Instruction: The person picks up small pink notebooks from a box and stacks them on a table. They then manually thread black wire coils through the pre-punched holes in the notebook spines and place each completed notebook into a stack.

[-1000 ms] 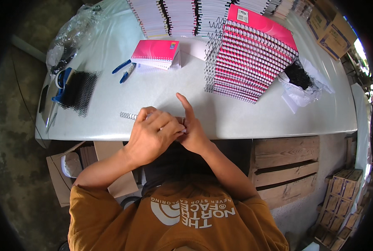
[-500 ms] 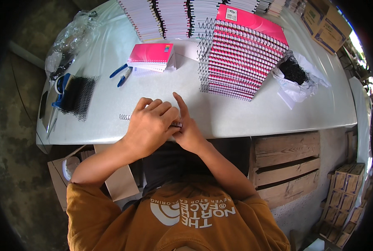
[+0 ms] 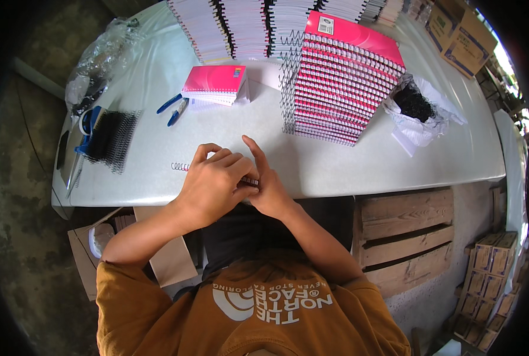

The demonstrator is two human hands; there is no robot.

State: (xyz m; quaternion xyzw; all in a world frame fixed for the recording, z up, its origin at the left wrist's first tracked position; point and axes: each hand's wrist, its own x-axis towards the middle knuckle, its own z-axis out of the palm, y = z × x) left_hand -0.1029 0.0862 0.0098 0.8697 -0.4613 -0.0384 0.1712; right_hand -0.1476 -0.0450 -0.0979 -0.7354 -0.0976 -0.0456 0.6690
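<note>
At the table's front edge my hands meet over a small spiral notebook [image 3: 251, 181], mostly hidden by them; only a short strip of its bound edge shows. My left hand [image 3: 213, 178] is closed over it from above, its fingers curled. Out past that hand's left side sticks the loose end of a wire coil [image 3: 179, 167]. My right hand [image 3: 270, 188] grips the notebook from the right, with its index finger stretched upward. Beyond them lie a small stack of pink-covered notebooks [image 3: 214, 80] and blue-handled pliers [image 3: 177, 111].
A tall pile of pink spiral notebooks [image 3: 336, 89] stands beyond my right hand. Right of it sits a white bag of black coils [image 3: 416, 107]. Black coils [image 3: 113, 139] and a blue tape dispenser [image 3: 86, 133] lie at left. Paper stacks [image 3: 246, 29] line the back.
Both hands have shifted slightly, and a little more of the notebook's bound edge shows between them. The right index finger has tilted a bit to the left.
</note>
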